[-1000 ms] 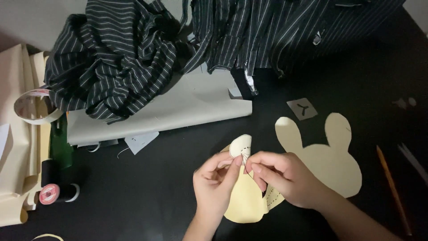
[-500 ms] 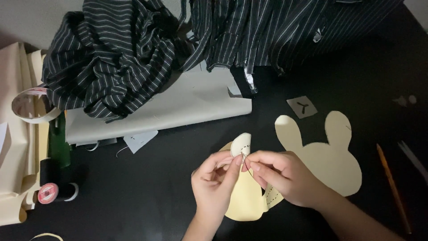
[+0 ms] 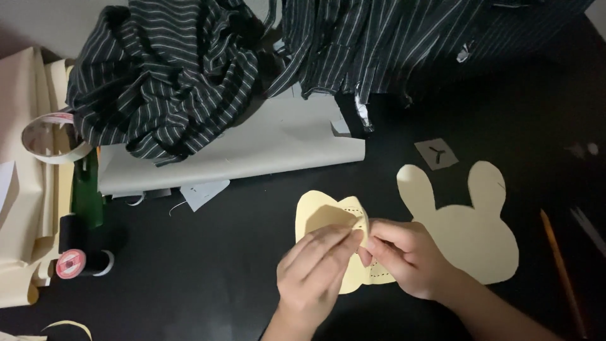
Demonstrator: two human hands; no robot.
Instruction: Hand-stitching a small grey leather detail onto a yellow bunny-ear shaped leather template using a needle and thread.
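Both hands meet low centre on the black table: left hand and right hand pinch the stitched cream felt piece, bunny-shaped cutout just beside

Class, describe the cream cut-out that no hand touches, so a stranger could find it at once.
Start at the black table and look just right of the right hand. There lies a flat cream rabbit-head cut-out with two rounded ears. Unlike the stitched piece in the hands, it lies untouched.
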